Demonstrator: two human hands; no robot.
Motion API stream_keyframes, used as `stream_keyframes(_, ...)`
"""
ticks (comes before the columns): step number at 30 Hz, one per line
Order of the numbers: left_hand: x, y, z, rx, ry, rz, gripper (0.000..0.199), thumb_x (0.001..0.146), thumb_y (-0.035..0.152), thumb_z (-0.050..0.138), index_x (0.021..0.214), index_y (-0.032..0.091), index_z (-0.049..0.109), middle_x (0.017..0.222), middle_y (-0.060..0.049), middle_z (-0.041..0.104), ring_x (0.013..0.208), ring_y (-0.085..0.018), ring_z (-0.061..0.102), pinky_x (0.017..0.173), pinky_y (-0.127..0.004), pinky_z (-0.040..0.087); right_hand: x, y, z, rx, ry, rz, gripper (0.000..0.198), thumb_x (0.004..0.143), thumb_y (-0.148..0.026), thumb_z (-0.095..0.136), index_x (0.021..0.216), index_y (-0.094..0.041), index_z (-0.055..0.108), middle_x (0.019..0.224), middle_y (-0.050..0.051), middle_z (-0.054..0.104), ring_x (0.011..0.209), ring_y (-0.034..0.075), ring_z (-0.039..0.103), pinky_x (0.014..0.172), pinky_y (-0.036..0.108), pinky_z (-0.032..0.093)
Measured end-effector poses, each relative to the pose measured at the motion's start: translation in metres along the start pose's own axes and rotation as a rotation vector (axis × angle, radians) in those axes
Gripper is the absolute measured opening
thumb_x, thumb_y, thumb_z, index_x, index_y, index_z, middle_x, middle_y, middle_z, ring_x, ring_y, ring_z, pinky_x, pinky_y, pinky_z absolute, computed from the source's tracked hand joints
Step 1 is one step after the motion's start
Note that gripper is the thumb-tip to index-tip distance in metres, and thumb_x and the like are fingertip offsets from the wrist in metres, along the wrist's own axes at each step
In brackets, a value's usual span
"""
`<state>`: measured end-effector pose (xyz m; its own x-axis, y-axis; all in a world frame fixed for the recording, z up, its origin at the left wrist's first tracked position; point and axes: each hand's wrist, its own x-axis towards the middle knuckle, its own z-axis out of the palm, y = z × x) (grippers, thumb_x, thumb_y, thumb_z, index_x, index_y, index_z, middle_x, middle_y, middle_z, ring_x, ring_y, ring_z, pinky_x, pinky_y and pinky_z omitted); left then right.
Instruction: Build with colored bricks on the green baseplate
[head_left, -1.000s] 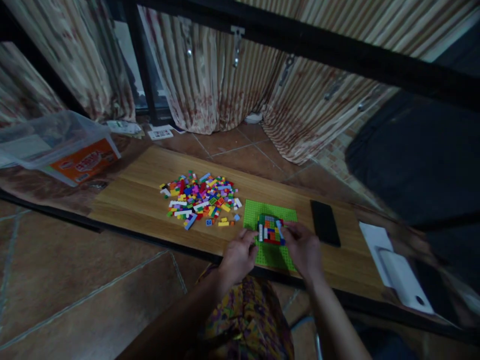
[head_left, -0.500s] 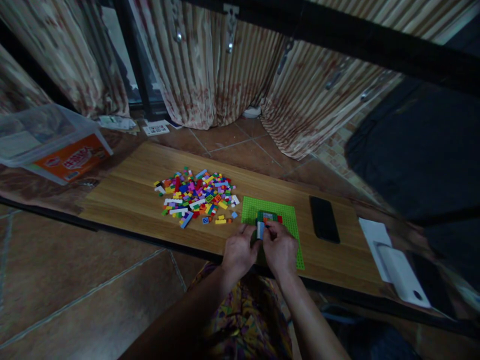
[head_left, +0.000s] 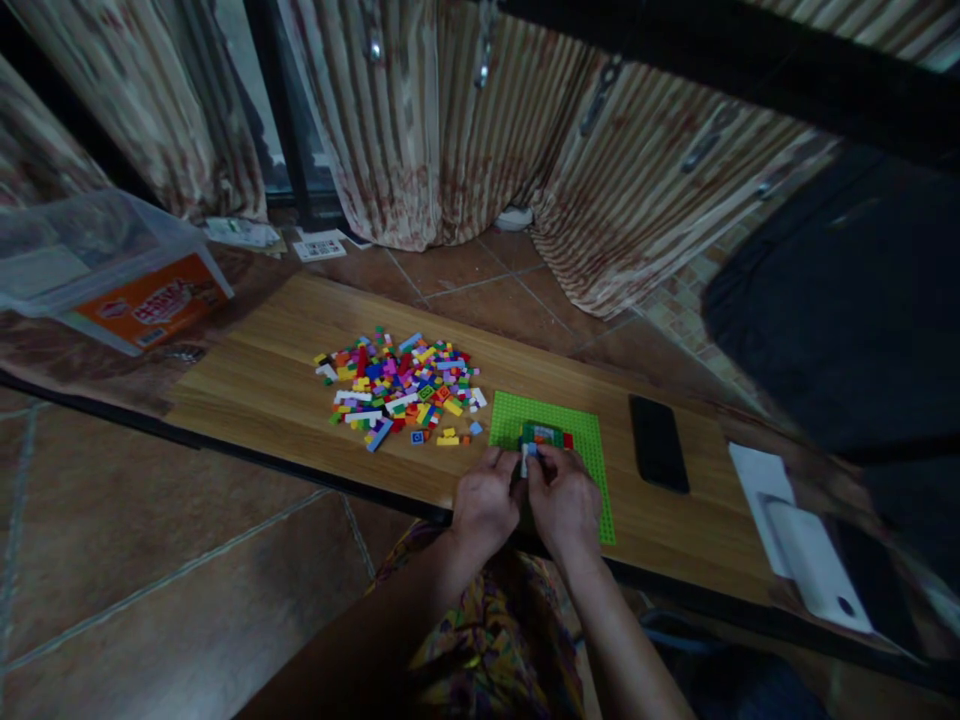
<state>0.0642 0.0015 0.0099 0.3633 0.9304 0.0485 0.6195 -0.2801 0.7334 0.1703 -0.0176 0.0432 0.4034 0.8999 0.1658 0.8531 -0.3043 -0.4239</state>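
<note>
L hand (head_left: pixel 486 498): fingers bent, close together, at L side of brick assy. (head_left: pixel 546 434); fingertips partly hidden, so cannot tell whether they grip or only brace it. R hand (head_left: pixel 566 497): thumb + index pinch lt-blue brick (head_left: pixel 532 450) at L end of assy., just beside white brick (head_left: pixel 524 463); other fingers curled. Hands nearly touch.

Assy. loc.: on green baseplate (head_left: pixel 512 408), near half partly covered by hands; green edge + red brick (head_left: pixel 568 440) visible at far side.

Baseplate lies flat on wooden board (head_left: pixel 259 385). Loose bricks (head_left: pixel 405 385), mixed colors, lie L of baseplate. Blk phone (head_left: pixel 658 443) lies R of it, w/ wht device (head_left: pixel 821 568) farther R. Clear bin (head_left: pixel 142 262) w/ orange label stands at far L, off board.
</note>
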Motion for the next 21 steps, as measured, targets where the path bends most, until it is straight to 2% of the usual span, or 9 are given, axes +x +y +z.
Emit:
stream_keyframes(11, -0.0006, 0.0004, -0.0007, 0.009, -0.009, 0.007, 0.022, 0.087, 0.026, 0.053, 0.109, 0.024, 0.058, 0.103, -0.003, 0.062, 0.092, -0.018, 0.062, 0.079, -0.028, 0.051, -0.001, 0.003, 0.0006, 0.105, 0.053, 0.017, 0.026, 0.082, -0.033, 0.054, 0.095, -0.019, 0.07, 0.084, 0.005, 0.07, 0.07, 0.019, 0.063, 0.065, 0.028, 0.043)
stream_keyframes(17, -0.0005, 0.0017, -0.0023, 0.006, -0.019, -0.003, 0.022, 0.088, 0.024, 0.052, 0.109, 0.025, 0.058, 0.104, -0.003, 0.062, 0.092, -0.018, 0.062, 0.08, -0.027, 0.051, -0.0027, 0.0033, -0.0008, 0.085, 0.047, 0.066, 0.027, 0.082, -0.04, 0.055, 0.092, -0.022, 0.072, 0.075, 0.004, 0.07, 0.062, 0.018, 0.062, 0.058, 0.028, 0.039)
stream_keyframes(21, -0.0004, 0.002, -0.0035, 0.019, -0.028, -0.002, 0.021, 0.088, 0.023, 0.051, 0.108, 0.024, 0.058, 0.103, -0.003, 0.062, 0.092, -0.018, 0.062, 0.078, -0.027, 0.051, -0.0026, -0.0008, 0.0007, 0.056, 0.043, 0.076, 0.029, 0.082, -0.04, 0.055, 0.096, -0.022, 0.071, 0.067, 0.002, 0.069, 0.057, 0.018, 0.061, 0.054, 0.028, 0.037)
